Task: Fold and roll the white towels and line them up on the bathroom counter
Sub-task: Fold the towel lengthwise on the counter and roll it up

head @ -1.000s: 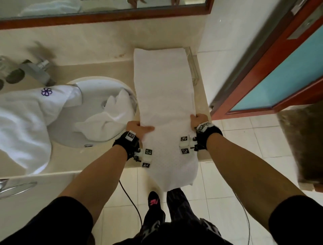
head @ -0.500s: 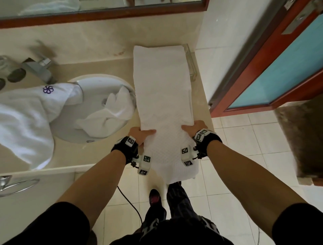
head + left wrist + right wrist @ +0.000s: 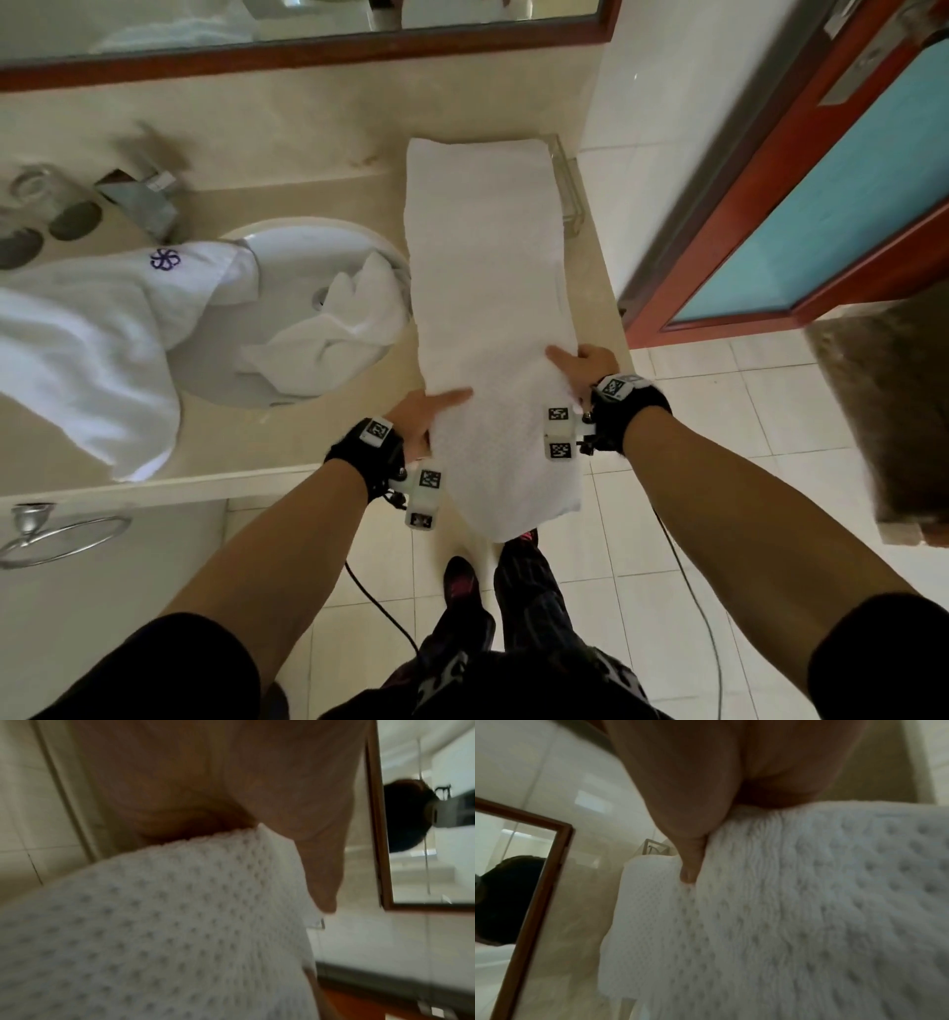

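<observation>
A long white waffle towel (image 3: 488,257), folded into a narrow strip, lies on the beige counter (image 3: 231,452) from the back wall to the front edge. Its near end hangs over the edge toward the floor. My left hand (image 3: 426,411) grips the towel's left edge at the counter front, thumb on top. My right hand (image 3: 580,365) grips the right edge a little farther back, thumb also on top. The left wrist view shows the left hand (image 3: 218,791) closed over the towel (image 3: 180,923). In the right wrist view the right hand (image 3: 693,841) pinches the towel (image 3: 782,912).
A big white towel with a purple logo (image 3: 87,334) drapes over the counter's left. A crumpled small towel (image 3: 339,329) lies in the round sink (image 3: 287,246). Behind stand a faucet (image 3: 149,200) and glasses (image 3: 31,185). A clear tray (image 3: 567,195) sits by the right wall.
Both hands have kept hold of the towel's near part. The right thumb has moved inward onto the top, and the hanging end has come up slightly.
</observation>
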`<state>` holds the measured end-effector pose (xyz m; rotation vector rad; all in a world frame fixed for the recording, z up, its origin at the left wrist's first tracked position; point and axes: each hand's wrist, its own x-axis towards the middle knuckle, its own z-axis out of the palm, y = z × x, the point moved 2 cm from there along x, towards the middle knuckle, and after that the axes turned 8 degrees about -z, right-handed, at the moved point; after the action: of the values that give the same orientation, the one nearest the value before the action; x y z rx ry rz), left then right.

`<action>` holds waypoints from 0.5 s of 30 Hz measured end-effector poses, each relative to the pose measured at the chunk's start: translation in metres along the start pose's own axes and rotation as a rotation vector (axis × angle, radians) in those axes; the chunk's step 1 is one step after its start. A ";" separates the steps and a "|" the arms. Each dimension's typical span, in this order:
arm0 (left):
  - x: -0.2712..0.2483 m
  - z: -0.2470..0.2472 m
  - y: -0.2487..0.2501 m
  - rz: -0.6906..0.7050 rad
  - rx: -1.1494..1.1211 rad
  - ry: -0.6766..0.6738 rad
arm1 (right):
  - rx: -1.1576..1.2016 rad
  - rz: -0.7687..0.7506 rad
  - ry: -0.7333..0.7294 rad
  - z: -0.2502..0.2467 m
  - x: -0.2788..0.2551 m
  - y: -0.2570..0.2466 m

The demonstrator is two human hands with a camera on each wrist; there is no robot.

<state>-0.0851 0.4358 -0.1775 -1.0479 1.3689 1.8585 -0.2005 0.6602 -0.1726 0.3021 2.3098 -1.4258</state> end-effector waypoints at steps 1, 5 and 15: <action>0.000 0.001 -0.007 0.006 0.052 -0.036 | 0.014 0.004 0.015 0.002 -0.004 0.003; -0.007 -0.004 -0.019 0.062 0.156 -0.043 | 0.035 0.071 0.008 0.001 -0.009 0.011; -0.048 -0.003 -0.009 0.109 -0.127 -0.071 | 0.130 0.174 -0.407 0.016 -0.076 0.035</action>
<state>-0.0521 0.4346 -0.1412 -0.9770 1.3040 2.0658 -0.1151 0.6636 -0.1727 0.2201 1.8265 -1.4022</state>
